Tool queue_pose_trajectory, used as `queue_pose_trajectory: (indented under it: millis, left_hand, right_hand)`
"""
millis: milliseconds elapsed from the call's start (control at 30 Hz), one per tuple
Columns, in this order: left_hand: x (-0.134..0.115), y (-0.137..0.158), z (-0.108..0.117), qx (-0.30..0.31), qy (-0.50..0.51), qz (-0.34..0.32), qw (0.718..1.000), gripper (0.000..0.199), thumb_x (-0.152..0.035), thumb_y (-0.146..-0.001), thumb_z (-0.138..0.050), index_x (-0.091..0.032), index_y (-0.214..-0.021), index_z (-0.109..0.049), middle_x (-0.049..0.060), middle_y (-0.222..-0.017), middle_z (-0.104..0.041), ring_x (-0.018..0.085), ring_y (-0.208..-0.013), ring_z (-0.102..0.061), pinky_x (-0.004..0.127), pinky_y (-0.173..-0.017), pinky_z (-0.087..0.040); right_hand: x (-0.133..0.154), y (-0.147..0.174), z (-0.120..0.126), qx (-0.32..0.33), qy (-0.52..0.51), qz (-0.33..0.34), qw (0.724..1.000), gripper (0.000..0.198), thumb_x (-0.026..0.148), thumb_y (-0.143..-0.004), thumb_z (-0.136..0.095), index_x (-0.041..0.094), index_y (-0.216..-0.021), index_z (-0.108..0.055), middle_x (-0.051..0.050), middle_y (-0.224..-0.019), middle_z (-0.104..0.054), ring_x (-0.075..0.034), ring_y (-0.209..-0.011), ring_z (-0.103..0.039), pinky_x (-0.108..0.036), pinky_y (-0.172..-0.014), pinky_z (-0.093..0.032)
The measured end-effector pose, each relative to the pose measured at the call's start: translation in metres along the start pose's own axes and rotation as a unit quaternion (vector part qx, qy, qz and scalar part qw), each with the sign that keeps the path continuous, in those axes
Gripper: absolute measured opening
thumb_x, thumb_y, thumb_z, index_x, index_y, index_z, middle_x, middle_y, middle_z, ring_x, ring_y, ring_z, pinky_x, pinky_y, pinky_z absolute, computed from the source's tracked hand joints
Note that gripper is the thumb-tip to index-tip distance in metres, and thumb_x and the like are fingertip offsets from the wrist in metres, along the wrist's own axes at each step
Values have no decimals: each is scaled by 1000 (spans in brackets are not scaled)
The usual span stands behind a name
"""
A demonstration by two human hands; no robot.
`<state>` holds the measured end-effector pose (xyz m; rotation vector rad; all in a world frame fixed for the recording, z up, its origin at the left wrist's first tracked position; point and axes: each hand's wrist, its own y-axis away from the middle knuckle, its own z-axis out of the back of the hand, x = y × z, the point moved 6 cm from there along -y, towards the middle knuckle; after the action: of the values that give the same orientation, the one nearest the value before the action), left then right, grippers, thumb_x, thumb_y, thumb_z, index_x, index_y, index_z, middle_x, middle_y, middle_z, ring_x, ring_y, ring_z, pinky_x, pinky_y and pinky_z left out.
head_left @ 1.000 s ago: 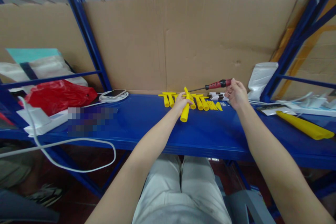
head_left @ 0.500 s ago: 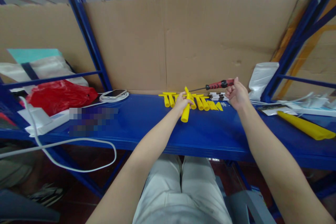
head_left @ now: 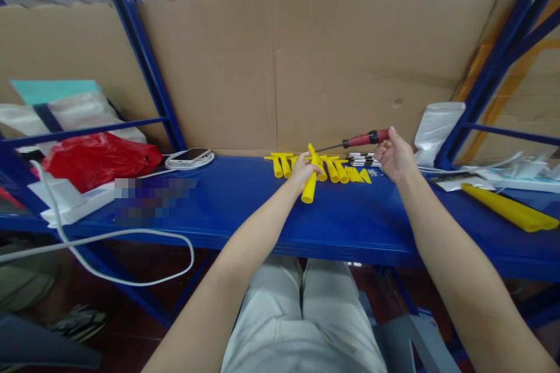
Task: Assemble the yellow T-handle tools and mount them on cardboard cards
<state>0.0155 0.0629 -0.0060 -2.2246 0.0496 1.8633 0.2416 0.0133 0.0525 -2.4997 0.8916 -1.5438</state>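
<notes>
My left hand (head_left: 301, 172) is closed around a yellow T-shaped plastic piece (head_left: 308, 189), its round hollow end tilted toward me. In my right hand (head_left: 396, 155) the fingertips pinch the end of the red and black handle of a screwdriver (head_left: 365, 139). Its thin shaft runs left, and the tip meets the upper part of the yellow piece; whether it sits in a screw is too small to tell. Behind my left hand lie several similar yellow T-shaped pieces (head_left: 333, 171) in a row. Small flat yellow parts (head_left: 353, 175) lie to their right.
White-and-black sticks (head_left: 364, 160) and tiny metal bits (head_left: 372, 173) lie behind, on the blue shelf (head_left: 236, 204). At right are a white pouch (head_left: 437, 131) and a long yellow piece (head_left: 507, 207). A phone (head_left: 192, 155), red bag (head_left: 102, 157) and power strip (head_left: 83, 204) occupy the left.
The screwdriver handle has turned about its axis, and my right fingers have shifted slightly on its end. My left hand keeps the yellow piece in the same place.
</notes>
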Motion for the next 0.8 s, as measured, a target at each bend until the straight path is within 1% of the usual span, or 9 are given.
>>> queue_pose_trajectory:
  millis: [133, 233, 333, 400, 467, 633, 733, 800]
  left_hand:
    - [-1, 1, 0, -5, -2, 5, 1000, 75, 3, -57, -55, -21, -128, -44, 7, -102, -66, 13, -63, -62, 19, -44, -40]
    - [-1, 1, 0, -11, -6, 8, 1000, 73, 4, -56, -55, -21, -125, -45, 6, -101, -65, 11, -61, -61, 18, -44, -40]
    - [-2, 1, 0, -11, -4, 4, 1000, 72, 4, -56, -54, -21, -123, -46, 4, -96, -65, 10, -58, -59, 17, -43, -39]
    - [-2, 0, 1, -14, -2, 0, 1000, 72, 3, -56, -55, -21, -123, -46, 4, -95, -65, 10, -56, -58, 18, -43, -39]
    - [-1, -1, 2, -19, -1, -2, 1000, 72, 3, -55, -56, -20, -123, -46, 4, -94, -65, 10, -55, -57, 19, -44, -40]
    - [0, -3, 1, -16, 1, -6, 1000, 70, 3, -54, -55, -20, -120, -48, 4, -94, -66, 10, -55, -58, 19, -43, -40]
    - [-1, -2, 1, -14, 3, -9, 1000, 70, 3, -55, -54, -19, -121, -47, 6, -97, -66, 11, -57, -59, 20, -43, -40]
    - [-2, -1, 1, -14, 5, -11, 1000, 71, 4, -55, -53, -18, -122, -46, 6, -97, -65, 11, -57, -59, 20, -43, -40]
  right_hand:
    - [0, 1, 0, -2, 6, 5, 1000, 42, 50, -67, -76, 21, -66, -46, 10, -43, -37, -5, -35, -35, -17, -32, -29]
    - [3, 4, -3, 7, 6, 6, 1000, 38, 51, -72, -73, 21, -70, -51, 10, -40, -33, -5, -34, -33, -17, -32, -28]
    - [4, 7, -7, 34, 3, -18, 999, 35, 52, -76, -69, 21, -76, -55, 9, -44, -41, -5, -37, -38, -17, -35, -31]
    - [3, 7, -8, 48, -7, -34, 998, 33, 50, -78, -68, 21, -75, -54, 7, -50, -49, -6, -40, -43, -17, -37, -35]
    - [1, 7, -7, 53, -19, -37, 998, 32, 47, -79, -68, 21, -73, -51, 6, -54, -53, -6, -42, -45, -17, -40, -38]
    - [0, 3, -2, 52, -23, -27, 998, 37, 46, -74, -73, 21, -68, -47, 7, -50, -48, -5, -40, -42, -17, -39, -37]
    - [-2, 1, 1, 37, -17, -35, 999, 38, 48, -72, -74, 21, -67, -48, 7, -50, -48, -5, -41, -42, -17, -39, -37]
    - [-4, 0, 1, 35, -10, -47, 998, 39, 49, -73, -73, 21, -65, -47, 6, -47, -45, -5, -39, -40, -18, -38, -35]
